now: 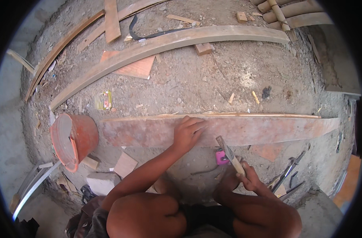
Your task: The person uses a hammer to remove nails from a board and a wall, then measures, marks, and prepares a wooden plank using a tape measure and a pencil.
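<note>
A long, stained wooden board [252, 130] lies crosswise in front of me, with a thin, pale split strip [264, 115] along its far edge. My left hand [187, 134] is closed over the middle of the board, its fingers bent near that far edge; the fingertips are partly hidden. Low on the right, my right hand [249, 177] is wrapped round the pale wooden handle of a hammer-like tool [229, 154]. The tool's darker end points up toward the board, apart from it. A pink tape measure [221, 157] sits on the ground beside the tool.
An orange bucket [85, 137] lies tipped at the board's left end. A curved beam [161, 43] spans the far ground, with a reddish panel [135, 67] under it. A pale block [102, 183] is near my left knee. Dark-handled tools [288, 170] lie at right.
</note>
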Demonstrator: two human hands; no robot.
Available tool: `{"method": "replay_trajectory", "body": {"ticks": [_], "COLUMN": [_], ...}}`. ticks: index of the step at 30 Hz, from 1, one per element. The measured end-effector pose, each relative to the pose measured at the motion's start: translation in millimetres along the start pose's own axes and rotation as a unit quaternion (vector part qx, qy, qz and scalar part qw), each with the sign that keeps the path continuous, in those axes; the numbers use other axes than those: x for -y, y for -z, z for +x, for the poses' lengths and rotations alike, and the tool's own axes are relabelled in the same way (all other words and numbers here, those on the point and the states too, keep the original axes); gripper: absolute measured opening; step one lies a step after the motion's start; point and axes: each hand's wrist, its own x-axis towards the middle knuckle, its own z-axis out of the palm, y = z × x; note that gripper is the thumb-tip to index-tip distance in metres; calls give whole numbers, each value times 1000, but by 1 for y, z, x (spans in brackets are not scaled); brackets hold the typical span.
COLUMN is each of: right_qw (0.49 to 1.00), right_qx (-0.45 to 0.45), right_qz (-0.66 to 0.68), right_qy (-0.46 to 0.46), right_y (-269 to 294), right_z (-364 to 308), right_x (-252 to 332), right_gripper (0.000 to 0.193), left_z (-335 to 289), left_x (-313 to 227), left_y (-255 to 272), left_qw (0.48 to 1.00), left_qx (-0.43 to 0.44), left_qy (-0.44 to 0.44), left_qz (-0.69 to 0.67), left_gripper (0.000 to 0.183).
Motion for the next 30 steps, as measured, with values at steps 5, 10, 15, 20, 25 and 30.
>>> {"method": "replay_trajectory", "body": {"ticks": [5, 10, 15, 20, 25, 30], "right_qw": [989, 985, 984, 975, 976, 954], "right_qx": [-57, -123, -107, -111, -92, -116], "right_qz": [-20, -98, -140, -181, -195, -221], "right_qy": [-135, -69, -37, 60, 34, 168], "right_y": [-3, -1, 1, 5, 5, 6], "right_z": [10, 19, 27, 28, 34, 42], "right_x": [26, 25, 21, 15, 23, 9], "right_gripper": [33, 32, 38, 42, 45, 46], "left_z": [4, 3, 0, 1, -3, -1], "left_x": [-5, -5, -3, 0, 1, 1], "left_y": [-7, -8, -6, -7, -7, -8], "left_qw": [998, 998, 998, 999, 998, 998], "left_qx": [-15, -13, -16, -29, -13, -34], "left_qy": [23, 26, 26, 8, 29, 10], "left_qz": [51, 62, 54, 43, 59, 57], "left_gripper": [21, 24, 24, 23, 22, 24]}}
